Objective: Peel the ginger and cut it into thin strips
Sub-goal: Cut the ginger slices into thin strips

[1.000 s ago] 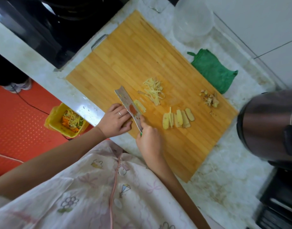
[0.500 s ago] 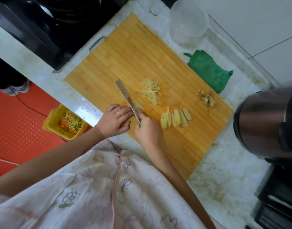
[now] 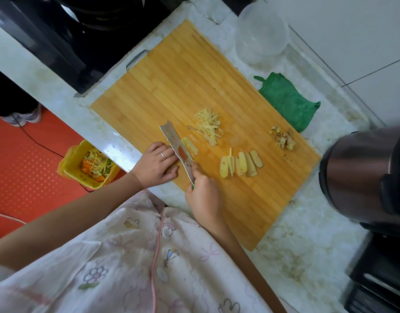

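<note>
Two hands work at the near edge of a bamboo cutting board [image 3: 176, 71] that lies on a marble table [image 3: 307, 233]. The right hand [image 3: 202, 195] grips the knife [image 3: 175, 143] with its fingers curled round the handle, of which only a green tip shows. The blade points away across the board, tilted so its flat side faces up. The left hand [image 3: 155, 164], a ring on one finger, rests on the board just left of the blade. Its fingers [image 3: 165, 150] are loosely stretched, with the tips at the steel; whether they press anything cannot be told.

Just right of the blade lies a small ginger piece [image 3: 190, 146]. Farther out is a pile of ginger strips [image 3: 209, 126], and to the right a row of ginger slices [image 3: 241, 163]. Peel scraps [image 3: 283, 137] sit near the board's right edge. Beyond the board are a green cloth [image 3: 285, 100] and a clear bowl [image 3: 262, 30]. A metal pot [image 3: 362, 175] stands at the right, and a yellow bin [image 3: 88, 164] of vegetable trimmings sits on the floor.
</note>
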`<state>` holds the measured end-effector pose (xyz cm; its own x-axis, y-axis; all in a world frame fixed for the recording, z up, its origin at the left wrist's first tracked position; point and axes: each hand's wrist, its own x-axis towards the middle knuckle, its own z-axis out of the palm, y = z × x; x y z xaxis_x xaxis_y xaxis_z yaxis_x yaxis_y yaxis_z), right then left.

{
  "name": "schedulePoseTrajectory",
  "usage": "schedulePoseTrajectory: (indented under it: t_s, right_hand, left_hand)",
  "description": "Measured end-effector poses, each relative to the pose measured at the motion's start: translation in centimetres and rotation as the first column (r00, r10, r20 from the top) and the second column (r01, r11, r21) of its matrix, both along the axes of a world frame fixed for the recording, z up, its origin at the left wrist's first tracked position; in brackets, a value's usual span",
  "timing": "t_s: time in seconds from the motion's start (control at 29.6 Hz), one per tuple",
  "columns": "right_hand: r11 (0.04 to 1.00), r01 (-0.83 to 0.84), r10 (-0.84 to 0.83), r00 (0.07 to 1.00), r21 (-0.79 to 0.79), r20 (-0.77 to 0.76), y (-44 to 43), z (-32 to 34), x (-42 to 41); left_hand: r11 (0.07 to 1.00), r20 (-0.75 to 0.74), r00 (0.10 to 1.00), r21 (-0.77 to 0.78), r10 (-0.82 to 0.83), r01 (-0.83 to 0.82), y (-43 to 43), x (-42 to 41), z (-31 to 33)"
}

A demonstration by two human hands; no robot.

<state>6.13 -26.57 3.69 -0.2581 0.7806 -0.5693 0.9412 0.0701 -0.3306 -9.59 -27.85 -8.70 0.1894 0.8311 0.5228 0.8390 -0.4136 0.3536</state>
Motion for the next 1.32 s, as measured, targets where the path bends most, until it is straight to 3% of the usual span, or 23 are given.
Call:
schedulePoseTrajectory:
  t_s: [0.47, 0.95, 1.18, 1.32]
  right_hand:
    - [0.994, -0.102, 0.099, 0.993, 0.049, 0.060, 1.8, 0.6, -0.6]
    - [0.999, 0.039, -0.040, 0.999, 0.005, 0.007, -0.2, 0.1, 0.0]
    - [0.999, -0.001, 0.002, 1.000, 0.049, -0.008, 3.5, -0.9, -4.3]
    - [0.995, -0.051, 0.049, 0.998, 0.090, 0.026, 2.5, 0.1, -2.0]
  left_hand:
    - [1.000, -0.006, 1.000, -0.006, -0.029, 0.029, 0.0, -0.1, 0.0]
    - [1.000, 0.003, 1.000, -0.002, -0.015, 0.015, 0.1, -0.2, -0.1]
    - [0.999, -0.020, 0.999, 0.005, -0.044, 0.044, 0.1, 0.0, 0.4]
    - [1.000, -0.050, 0.999, -0.013, -0.014, 0.014, 0.0, -0.1, 0.5]
